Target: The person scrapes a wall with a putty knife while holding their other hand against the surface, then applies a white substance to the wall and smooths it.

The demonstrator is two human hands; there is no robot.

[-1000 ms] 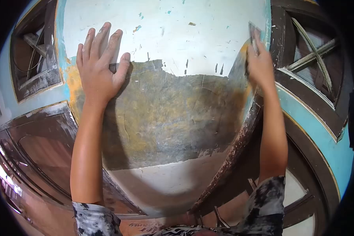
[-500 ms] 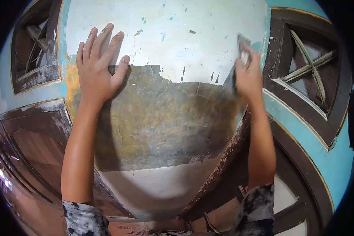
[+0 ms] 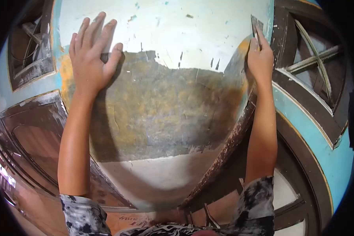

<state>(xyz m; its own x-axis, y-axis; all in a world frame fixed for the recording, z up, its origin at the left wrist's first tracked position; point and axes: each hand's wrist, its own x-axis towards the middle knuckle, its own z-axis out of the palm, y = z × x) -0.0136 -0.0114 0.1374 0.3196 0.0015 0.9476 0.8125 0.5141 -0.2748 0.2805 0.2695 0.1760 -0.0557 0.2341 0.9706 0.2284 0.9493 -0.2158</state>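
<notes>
My left hand (image 3: pixel 92 63) lies flat against the wall, fingers spread, over the upper left edge of a stripped patch. In my right hand (image 3: pixel 260 61) is a scraper (image 3: pixel 257 23), its flat metal blade pointing up near the wall's right edge. The fingers wrap round its handle, which is mostly hidden. Between the hands, the stripped patch (image 3: pixel 165 106) shows mottled brown, grey and ochre. Above it, white paint (image 3: pixel 173 33) remains, with a ragged lower border and several small nicks. A bare strip rises along the right side up to my right hand.
Dark wooden frames with crossed slats (image 3: pixel 314 63) stand at right and upper left. A brown panelled door (image 3: pixel 35 141) is at left. A worn wooden edge (image 3: pixel 224 157) slants below the patch. Turquoise paint (image 3: pixel 314 122) covers the right wall.
My right hand and the scraper have moved up and to the right. The bare strip at the right now reaches higher. The view has shifted slightly; my left hand stays on the wall.
</notes>
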